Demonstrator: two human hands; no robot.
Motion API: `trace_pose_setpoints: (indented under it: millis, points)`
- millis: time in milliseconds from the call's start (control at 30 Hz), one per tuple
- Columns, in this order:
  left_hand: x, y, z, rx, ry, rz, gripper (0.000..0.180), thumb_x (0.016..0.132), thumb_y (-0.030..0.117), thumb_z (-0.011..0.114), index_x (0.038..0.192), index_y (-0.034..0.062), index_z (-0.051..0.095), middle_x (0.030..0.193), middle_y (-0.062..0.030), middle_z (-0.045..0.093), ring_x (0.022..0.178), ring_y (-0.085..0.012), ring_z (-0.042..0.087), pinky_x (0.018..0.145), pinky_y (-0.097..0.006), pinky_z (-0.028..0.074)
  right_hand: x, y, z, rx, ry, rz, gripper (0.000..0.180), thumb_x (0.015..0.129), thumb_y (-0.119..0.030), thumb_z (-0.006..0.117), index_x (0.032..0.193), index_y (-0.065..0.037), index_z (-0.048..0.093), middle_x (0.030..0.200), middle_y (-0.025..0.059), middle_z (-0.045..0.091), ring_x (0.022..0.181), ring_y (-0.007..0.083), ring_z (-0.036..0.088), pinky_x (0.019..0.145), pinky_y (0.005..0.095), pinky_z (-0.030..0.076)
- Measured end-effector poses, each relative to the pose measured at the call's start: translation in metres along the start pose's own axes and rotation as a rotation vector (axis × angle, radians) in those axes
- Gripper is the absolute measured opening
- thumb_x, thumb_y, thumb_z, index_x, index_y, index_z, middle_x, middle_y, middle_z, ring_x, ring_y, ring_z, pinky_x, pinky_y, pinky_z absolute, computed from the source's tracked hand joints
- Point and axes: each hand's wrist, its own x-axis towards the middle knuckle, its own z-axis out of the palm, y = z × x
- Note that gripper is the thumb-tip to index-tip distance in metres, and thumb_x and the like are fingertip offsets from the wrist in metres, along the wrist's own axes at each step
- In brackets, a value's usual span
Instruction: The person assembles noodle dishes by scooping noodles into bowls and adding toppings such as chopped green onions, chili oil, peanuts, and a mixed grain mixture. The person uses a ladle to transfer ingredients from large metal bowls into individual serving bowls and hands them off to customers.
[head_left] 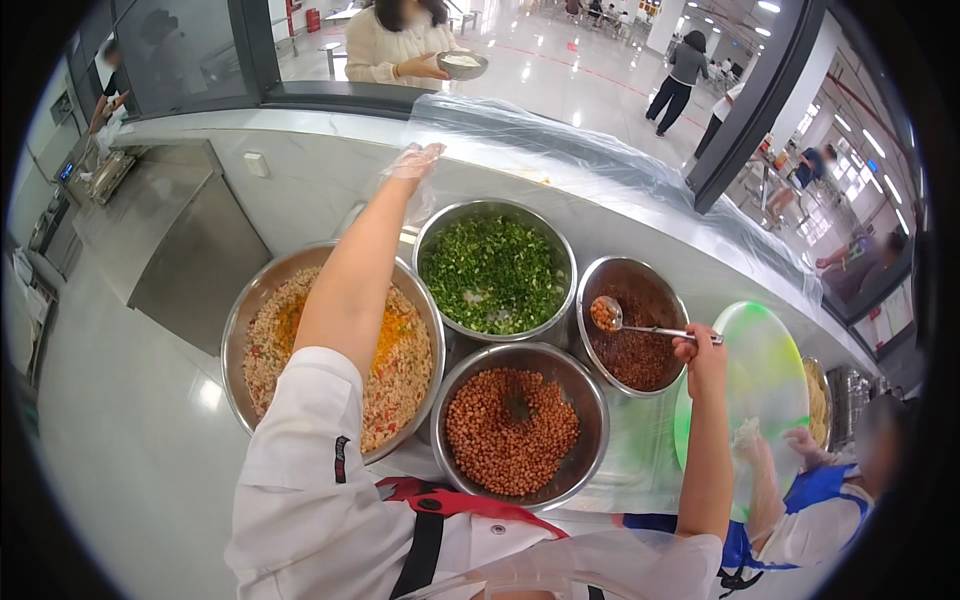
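Note:
My right hand (pixel 704 350), bare, is closed round the metal handle of a ladle (pixel 668 331). The ladle's scoop is filled with brown beans or peanuts (pixel 604 313) and hangs over a steel bowl (pixel 590 270) of dark red chili-like flakes. My left hand (pixel 412 162), in a clear plastic glove, reaches out to the white ledge, fingers stretched and nothing visible in them. Below it stands a steel bowl (pixel 420 235) of chopped greens (pixel 495 265). Nearer me, the same brown beans or peanuts (pixel 510 430) fill another steel bowl (pixel 600 420), with a hollow in their middle.
Under my left forearm sits a wide steel bowl (pixel 232 370) of pale chopped food. To the right are a round green-and-clear lid (pixel 760 380) and a gloved co-worker (pixel 815 500). Plastic film (pixel 560 155) covers the ledge; beyond it a person (pixel 385 55) holds a grey bowl (pixel 462 66).

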Motion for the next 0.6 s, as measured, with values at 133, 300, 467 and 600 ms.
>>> trace_pose_setpoints:
  millis: [133, 300, 467, 600]
  points:
    - [0.016, 0.012, -0.011, -0.326, -0.055, -0.164, 0.062, 0.084, 0.051, 0.05, 0.127, 0.0062, 0.048, 0.121, -0.0127, 0.051, 0.1, -0.0273, 0.055, 0.087, -0.042, 0.041, -0.004, 0.001, -0.005, -0.008, -0.027, -0.006, 0.015, 0.088, -0.013, 0.053, 0.089, 0.001, 0.056, 0.068, 0.0134, 0.063, 0.05, 0.0126, 0.057, 0.046, 0.0212, 0.036]
    - [0.058, -0.048, -0.004, -0.066, 0.07, 0.083, 0.061, 0.082, 0.053, 0.054, 0.126, 0.0113, 0.049, 0.122, -0.0167, 0.048, 0.097, -0.0272, 0.056, 0.08, -0.042, 0.046, -0.007, -0.004, 0.006, -0.004, -0.045, -0.022, 0.015, 0.089, -0.014, 0.052, 0.09, 0.001, 0.056, 0.069, 0.0139, 0.063, 0.05, 0.0133, 0.058, 0.047, 0.0219, 0.038]
    - [0.068, -0.083, -0.019, -0.359, 0.037, 0.151, 0.061, 0.084, 0.046, 0.057, 0.136, 0.0208, 0.037, 0.13, -0.0175, 0.039, 0.099, -0.0363, 0.054, 0.079, -0.043, 0.049, -0.008, -0.006, 0.03, 0.017, -0.106, -0.014, 0.016, 0.09, -0.014, 0.051, 0.091, 0.0, 0.056, 0.07, 0.0143, 0.064, 0.051, 0.0139, 0.058, 0.048, 0.0228, 0.039]
    - [0.026, 0.026, 0.031, -0.883, -0.134, -0.179, 0.063, 0.083, 0.044, 0.06, 0.137, 0.0242, 0.033, 0.135, -0.0189, 0.032, 0.1, -0.0425, 0.053, 0.078, -0.044, 0.05, -0.024, -0.013, 0.011, -0.021, -0.022, -0.002, 0.016, 0.09, -0.015, 0.051, 0.092, 0.001, 0.056, 0.07, 0.0147, 0.064, 0.052, 0.0141, 0.058, 0.048, 0.0231, 0.041]
